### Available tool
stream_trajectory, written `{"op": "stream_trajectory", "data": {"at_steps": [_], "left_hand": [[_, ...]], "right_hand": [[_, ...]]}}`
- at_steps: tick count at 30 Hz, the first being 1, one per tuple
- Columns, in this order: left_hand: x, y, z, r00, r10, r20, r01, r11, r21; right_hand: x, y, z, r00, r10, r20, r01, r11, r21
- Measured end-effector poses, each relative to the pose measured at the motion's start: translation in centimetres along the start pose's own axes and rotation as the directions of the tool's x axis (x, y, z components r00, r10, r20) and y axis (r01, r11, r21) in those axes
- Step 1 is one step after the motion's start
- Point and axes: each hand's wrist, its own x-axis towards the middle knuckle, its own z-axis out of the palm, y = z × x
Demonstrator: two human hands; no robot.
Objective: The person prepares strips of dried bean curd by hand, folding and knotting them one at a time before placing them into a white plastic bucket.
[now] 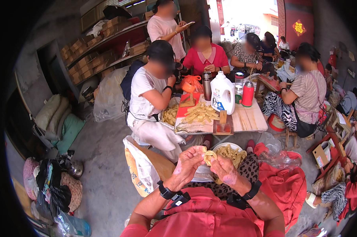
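Note:
Both my hands are raised over my lap, pinching a small rolled coil of pale yellow strip (210, 158) between them. My left hand (190, 162) grips its left side, with a short end of strip standing up by the fingertips. On the other side, the thumb and fingers of my right hand (225, 170) press against the coil. Just beyond my hands, a white bowl (237, 145) holds a pile of similar yellow strips (232, 154); my hands hide part of it. Dark straps with small devices circle both wrists.
A low table (251, 120) ahead carries loose strips (200, 113), a wooden block tool (223, 126), a white jug (223, 93), a steel thermos (207, 86) and a red flask (248, 94). Several people sit around it. An open sack (149, 169) stands at my left, red cloth (280, 183) at my right.

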Motion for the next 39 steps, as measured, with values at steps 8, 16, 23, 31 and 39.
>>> {"op": "stream_trajectory", "data": {"at_steps": [8, 16, 23, 31, 39], "left_hand": [[0.3, -0.7, -0.3, 1.0, 0.0, 0.002, 0.0, 0.999, 0.047], [-0.8, 0.7, 1.1, 0.983, 0.031, 0.18, -0.06, 0.986, 0.154], [-0.8, 0.3, 2.2, 0.967, 0.192, 0.169, -0.248, 0.863, 0.439], [-1.9, 0.8, 2.7, 0.981, 0.082, 0.178, -0.102, 0.989, 0.108], [-3.1, 1.9, 3.6, 0.972, -0.107, 0.211, 0.14, 0.979, -0.148]], "right_hand": [[-0.3, -0.4, -0.2, 0.999, 0.007, 0.033, -0.004, 0.996, -0.088], [-0.6, 0.0, -0.5, 0.998, -0.044, 0.032, 0.046, 0.997, -0.065], [-0.6, -0.2, -0.5, 0.988, -0.157, -0.001, 0.156, 0.981, -0.118], [-1.8, -2.4, -1.0, 0.991, -0.129, 0.048, 0.137, 0.937, -0.32], [-1.9, -2.0, -0.4, 0.742, -0.657, 0.133, 0.608, 0.576, -0.546]]}}
